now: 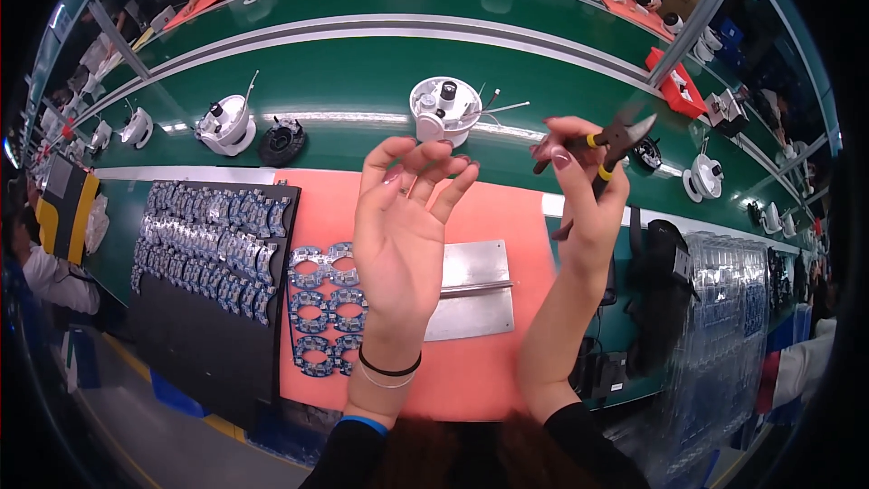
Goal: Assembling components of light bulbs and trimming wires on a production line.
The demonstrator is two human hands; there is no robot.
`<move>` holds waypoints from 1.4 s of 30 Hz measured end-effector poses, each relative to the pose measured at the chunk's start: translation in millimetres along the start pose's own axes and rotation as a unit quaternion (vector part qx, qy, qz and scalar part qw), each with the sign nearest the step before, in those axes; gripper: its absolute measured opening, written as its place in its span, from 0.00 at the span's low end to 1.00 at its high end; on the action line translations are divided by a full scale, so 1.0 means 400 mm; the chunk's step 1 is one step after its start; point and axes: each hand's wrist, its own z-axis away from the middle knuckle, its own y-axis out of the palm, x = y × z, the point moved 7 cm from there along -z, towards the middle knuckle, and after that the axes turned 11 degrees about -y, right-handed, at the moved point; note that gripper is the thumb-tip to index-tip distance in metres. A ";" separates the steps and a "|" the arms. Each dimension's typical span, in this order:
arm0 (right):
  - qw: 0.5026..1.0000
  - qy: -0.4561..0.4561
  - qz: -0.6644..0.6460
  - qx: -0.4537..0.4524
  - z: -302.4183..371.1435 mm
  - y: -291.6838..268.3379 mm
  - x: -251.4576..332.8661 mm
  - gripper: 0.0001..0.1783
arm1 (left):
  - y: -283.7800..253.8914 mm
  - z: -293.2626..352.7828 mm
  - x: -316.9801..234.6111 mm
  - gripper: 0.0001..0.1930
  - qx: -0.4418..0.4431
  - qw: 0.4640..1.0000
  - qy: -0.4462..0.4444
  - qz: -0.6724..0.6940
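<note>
My right hand (588,190) is closed round a pair of diagonal cutters (623,136) with dark handles banded in yellow; the jaws point up and to the right. Raised beside it, my left hand (403,235) has its palm turned up and its fingers loosely bent and apart, with nothing visible in them. Just beyond the left fingertips, a white camera housing (433,130) with loose wires stands on the green conveyor belt (344,72). Below and between the hands lies a metal plate (480,258) with a raised bar. A panel of blue circuit boards (310,299) sits partly behind my left forearm.
The orange mat (471,380) covers the bench before me. At left, a black board (208,353) carries rows of circuit boards (213,217). Clear plastic trays (724,344) are stacked at right. More housings (226,125) and a red bin (677,86) stand farther off; people work opposite.
</note>
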 end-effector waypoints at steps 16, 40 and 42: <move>0.990 0.082 -0.110 0.033 0.035 0.033 -0.008 0.06 | 0.033 0.020 0.041 0.22 0.043 0.997 -0.013 -0.055; 0.994 0.044 -0.076 0.058 0.039 0.010 0.031 0.04 | 0.079 0.039 0.069 0.28 0.088 0.996 -0.029 -0.017; 0.996 0.035 -0.066 0.057 0.035 0.007 0.037 0.04 | 0.088 0.043 0.068 0.28 0.089 0.995 -0.016 -0.040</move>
